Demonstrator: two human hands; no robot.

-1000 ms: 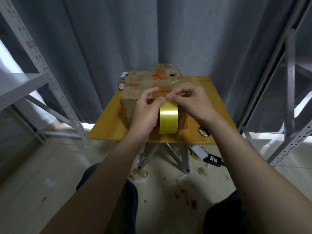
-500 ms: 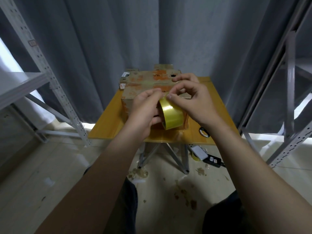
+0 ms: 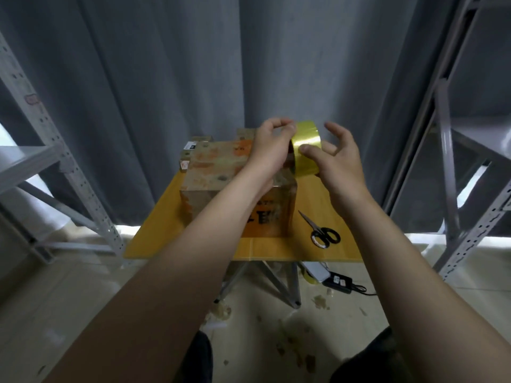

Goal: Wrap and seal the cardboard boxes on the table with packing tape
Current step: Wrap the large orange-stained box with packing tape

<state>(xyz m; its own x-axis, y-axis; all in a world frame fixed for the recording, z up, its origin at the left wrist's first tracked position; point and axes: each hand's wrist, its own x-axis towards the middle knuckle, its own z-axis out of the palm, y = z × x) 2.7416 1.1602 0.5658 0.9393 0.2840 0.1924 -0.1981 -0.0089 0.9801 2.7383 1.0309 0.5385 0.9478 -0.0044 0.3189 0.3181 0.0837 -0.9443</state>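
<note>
A roll of yellow packing tape point(image 3: 307, 145) is held up above the far right corner of a cardboard box point(image 3: 218, 172) standing on an orange table point(image 3: 163, 233); the left hand point(image 3: 272, 147) grips the roll's left side with curled fingers; the right hand point(image 3: 338, 161) lays its thumb on the tape's outer face, fingers splayed apart; scissors point(image 3: 322, 230) lie right of the box.

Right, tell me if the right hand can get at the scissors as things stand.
Probably yes. The scissors lie bare on the table right of the box, nothing over them. The right hand only touches the tape, which the left hand grips.
</note>
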